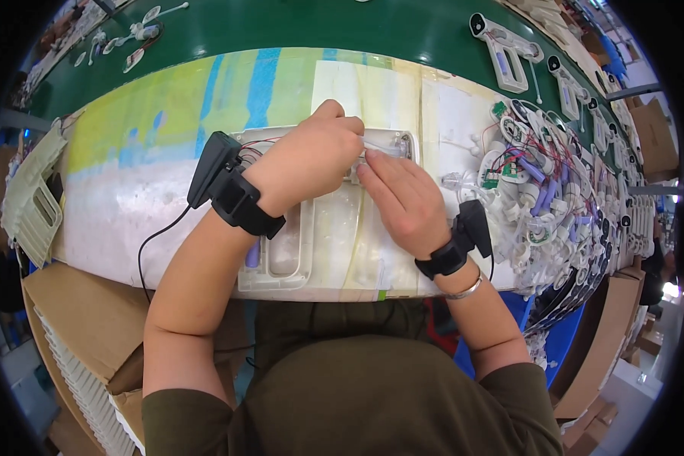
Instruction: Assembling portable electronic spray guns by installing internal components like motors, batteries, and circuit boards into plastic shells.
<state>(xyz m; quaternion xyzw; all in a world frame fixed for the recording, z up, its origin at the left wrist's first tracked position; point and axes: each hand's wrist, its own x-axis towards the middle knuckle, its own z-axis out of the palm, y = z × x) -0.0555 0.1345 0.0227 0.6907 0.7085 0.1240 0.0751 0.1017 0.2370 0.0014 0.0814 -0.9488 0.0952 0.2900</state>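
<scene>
The left hand (309, 156) and right hand (404, 199) both pinch a clear tube (380, 144) lying left-to-right across the white housing (281, 266), whose long axis runs toward the person.

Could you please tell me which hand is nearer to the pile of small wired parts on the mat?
Right. The right hand is just beside the pile of wired parts; the left hand is farther away.

The person wears an olive-green short-sleeved top. Behind each of the hands, left hand (311, 156) and right hand (406, 201), sits a black wristband carrying a black box; a thin silver bangle circles the right wrist.
</scene>
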